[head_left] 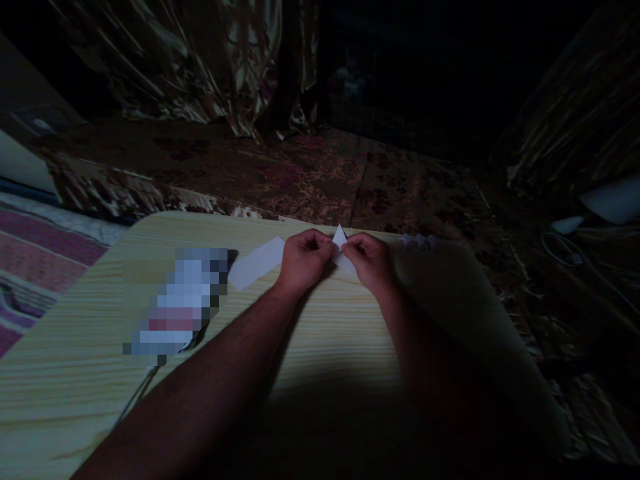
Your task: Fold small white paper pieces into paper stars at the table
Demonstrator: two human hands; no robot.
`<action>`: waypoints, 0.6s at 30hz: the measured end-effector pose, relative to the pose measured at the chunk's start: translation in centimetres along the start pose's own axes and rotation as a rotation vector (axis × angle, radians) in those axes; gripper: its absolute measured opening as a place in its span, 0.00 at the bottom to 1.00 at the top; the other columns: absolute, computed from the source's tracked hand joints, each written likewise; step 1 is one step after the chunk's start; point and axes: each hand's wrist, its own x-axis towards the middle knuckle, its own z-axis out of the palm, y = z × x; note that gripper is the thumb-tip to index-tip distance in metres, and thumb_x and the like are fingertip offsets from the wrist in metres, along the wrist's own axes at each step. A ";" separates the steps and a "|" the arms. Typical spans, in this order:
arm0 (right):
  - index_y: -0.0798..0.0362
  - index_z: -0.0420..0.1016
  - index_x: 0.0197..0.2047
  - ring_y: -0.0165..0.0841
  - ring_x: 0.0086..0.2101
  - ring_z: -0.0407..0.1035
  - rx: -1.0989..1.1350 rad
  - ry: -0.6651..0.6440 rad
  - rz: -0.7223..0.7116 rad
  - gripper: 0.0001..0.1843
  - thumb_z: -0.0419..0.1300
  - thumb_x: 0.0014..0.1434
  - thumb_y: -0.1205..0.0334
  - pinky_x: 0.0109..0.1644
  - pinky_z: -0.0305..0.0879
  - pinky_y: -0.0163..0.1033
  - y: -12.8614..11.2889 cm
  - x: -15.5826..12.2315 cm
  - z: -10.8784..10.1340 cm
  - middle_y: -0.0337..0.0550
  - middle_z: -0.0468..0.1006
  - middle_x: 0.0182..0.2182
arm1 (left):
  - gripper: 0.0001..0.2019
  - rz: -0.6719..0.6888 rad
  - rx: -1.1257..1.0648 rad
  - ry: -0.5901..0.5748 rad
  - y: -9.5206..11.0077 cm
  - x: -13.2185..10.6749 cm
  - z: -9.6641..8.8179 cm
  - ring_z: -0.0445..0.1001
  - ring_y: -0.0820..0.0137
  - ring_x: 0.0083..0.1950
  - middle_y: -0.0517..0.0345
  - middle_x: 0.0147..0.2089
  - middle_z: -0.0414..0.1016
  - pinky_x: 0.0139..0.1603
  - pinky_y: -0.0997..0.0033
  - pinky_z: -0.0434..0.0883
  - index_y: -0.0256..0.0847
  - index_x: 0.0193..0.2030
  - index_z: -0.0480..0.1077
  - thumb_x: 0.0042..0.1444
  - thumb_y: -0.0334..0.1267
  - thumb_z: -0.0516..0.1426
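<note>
Between my two hands, near the table's far edge, a small piece of folded white paper (pixel 340 237) stands with a pointed tip upward. My left hand (pixel 307 259) pinches its left side between thumb and fingers. On the opposite side, my right hand (pixel 367 259) grips it the same way, fingers closed. A flat white paper strip (pixel 257 264) lies on the table just left of my left hand. To the right of my right hand sit several small folded paper pieces (pixel 419 242) in a row, dim in the low light.
The light wooden table (pixel 240 353) carries a blurred-out phone-like device (pixel 183 300) with a cable (pixel 134 395) at left. Beyond the far edge is a patterned cloth-covered surface (pixel 300 170) below curtains (pixel 200 60). At right, a white cable (pixel 560 247) hangs by a pale object.
</note>
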 end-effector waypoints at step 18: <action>0.52 0.70 0.25 0.28 0.24 0.65 -0.100 0.083 0.015 0.07 0.61 0.50 0.59 0.28 0.59 0.33 -0.4 0.0 0.5 0.35 0.71 0.21 | 0.08 0.086 0.164 0.068 0.8 -0.5 0.2 0.69 0.74 0.26 0.58 0.26 0.76 0.28 0.76 0.64 0.38 0.29 0.77 0.49 0.40 0.61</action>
